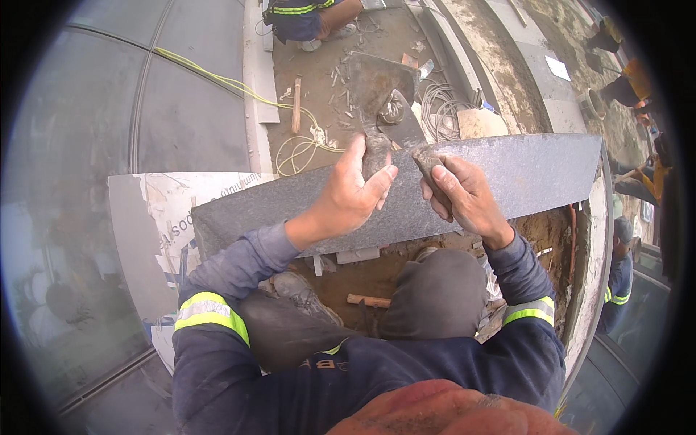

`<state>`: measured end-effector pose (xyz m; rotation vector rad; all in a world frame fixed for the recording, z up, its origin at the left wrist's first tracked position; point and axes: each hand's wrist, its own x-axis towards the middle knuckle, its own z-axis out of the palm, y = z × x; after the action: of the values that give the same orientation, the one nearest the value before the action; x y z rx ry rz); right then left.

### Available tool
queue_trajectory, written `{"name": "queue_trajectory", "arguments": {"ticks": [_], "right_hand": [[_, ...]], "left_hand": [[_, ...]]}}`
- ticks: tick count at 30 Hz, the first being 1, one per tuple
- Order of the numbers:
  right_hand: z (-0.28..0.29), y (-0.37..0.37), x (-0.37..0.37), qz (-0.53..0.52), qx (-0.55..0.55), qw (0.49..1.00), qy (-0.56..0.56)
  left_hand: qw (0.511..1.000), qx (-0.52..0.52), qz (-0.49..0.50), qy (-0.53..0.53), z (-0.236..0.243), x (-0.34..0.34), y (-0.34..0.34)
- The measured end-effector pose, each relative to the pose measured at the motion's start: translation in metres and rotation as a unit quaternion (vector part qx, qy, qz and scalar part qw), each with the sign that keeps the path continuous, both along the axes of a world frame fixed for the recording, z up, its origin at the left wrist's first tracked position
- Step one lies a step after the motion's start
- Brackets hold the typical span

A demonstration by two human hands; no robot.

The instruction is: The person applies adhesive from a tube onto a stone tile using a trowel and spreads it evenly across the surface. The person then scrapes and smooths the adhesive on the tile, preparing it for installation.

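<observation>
My left hand is closed around a dark grey, putty-like lump, thumb and fingers wrapped on its lower end. A similar dark grey piece is gripped between the thumb and fingers of my right hand. A small gap separates the two pieces. Both hands are above a long grey stone slab that spans the view in front of my knees. Beyond the slab, a shiny grey lump sits on a dark flat board.
A wooden-handled tool lies between my legs. Past the slab are a straw-like brush, a yellow-green cable, coiled grey wire and scattered debris. Glass panels stand left. A crouching person is ahead; others are at right.
</observation>
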<state>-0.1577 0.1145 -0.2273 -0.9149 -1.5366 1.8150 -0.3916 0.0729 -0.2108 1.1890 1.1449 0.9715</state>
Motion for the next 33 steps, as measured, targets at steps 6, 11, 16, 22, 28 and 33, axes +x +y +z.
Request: {"name": "queue_trajectory", "arguments": {"ticks": [6,11,16,22,28,33], "right_hand": [[0.021,0.009,-0.029,-0.005,0.041,0.998,0.043],[0.041,0.014,0.007,-0.054,0.018,0.993,0.1],[0.021,0.004,0.034,-0.129,-0.06,0.984,0.109],[-0.007,0.001,0.048,-0.084,-0.066,0.994,0.014],[-0.017,0.005,0.032,-0.085,-0.036,0.992,-0.083],[-0.003,0.012,0.006,-0.095,-0.005,0.994,-0.055]], "left_hand": [[0.939,0.235,-0.04,0.248,-0.028,0.001,-0.004],[0.938,0.136,0.014,0.319,-0.027,-0.018,0.007],[0.874,0.233,0.12,0.409,-0.046,-0.047,0.021],[0.891,0.253,0.106,0.36,-0.049,-0.038,0.019],[0.871,0.283,0.08,0.393,-0.034,-0.028,0.011],[0.832,0.337,0.072,0.435,-0.032,-0.029,0.006]]}}
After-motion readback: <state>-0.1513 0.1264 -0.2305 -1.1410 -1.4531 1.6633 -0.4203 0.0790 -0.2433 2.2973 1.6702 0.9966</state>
